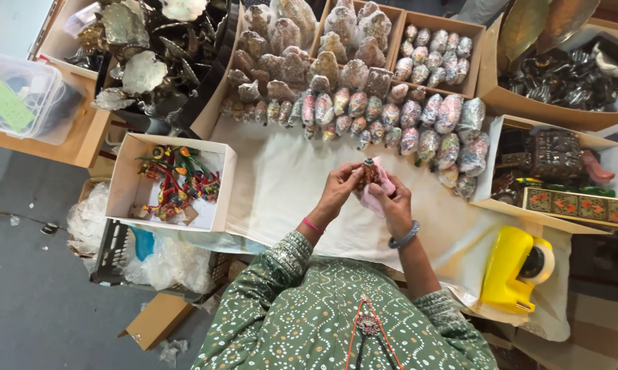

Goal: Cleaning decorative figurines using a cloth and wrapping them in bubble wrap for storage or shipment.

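L hand (337,186): closed on small dark figurine (369,171), fingers at its left side, pink band on wrist.
R hand (394,203): grips pink wrapping sheet (376,195) under and around figurine; grey bangle on wrist.
Figurine: held above worktop (281,185) centre, just off white cloth, w/ both hands touching it.
Wrapped pcs (405,123): rows of bubble-wrapped items along far edge, near hands.
White box (127,185): at left edge, holds colourful ornaments (179,181).
Tape dispenser (511,267): yellow, near right corner, well apart from hands.
Patterned box (579,205): flat, right edge, inside open carton.
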